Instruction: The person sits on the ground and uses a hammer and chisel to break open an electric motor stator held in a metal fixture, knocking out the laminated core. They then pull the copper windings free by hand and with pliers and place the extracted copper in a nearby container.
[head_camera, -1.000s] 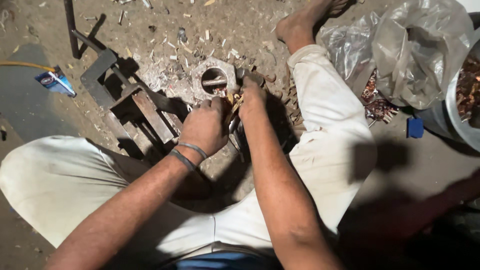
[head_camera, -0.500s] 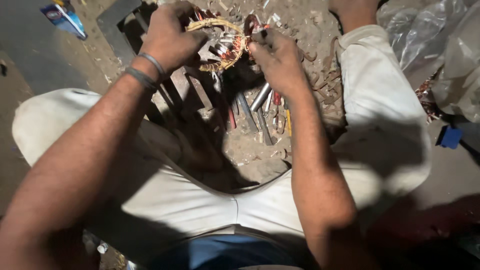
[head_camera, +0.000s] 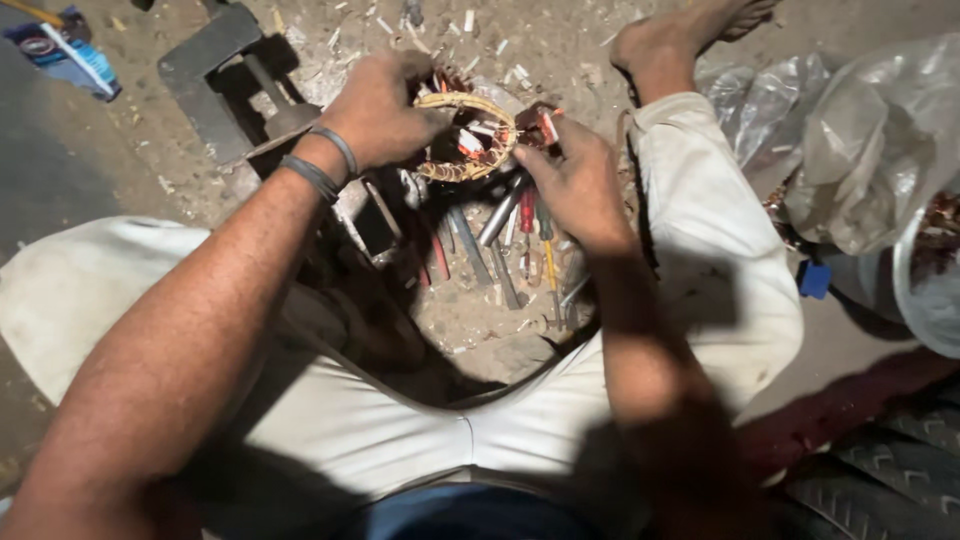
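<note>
The one wire coil, a moment ago low by the metal block, is now lifted clear above some seven loose tools on the dirt floor, the left hand and right hand each with fingers closed on its rim.

A flat blue packet lies on the dirt floor at the far left; crumpled clear plastic bags heap at the right, near a small blue box.
</note>
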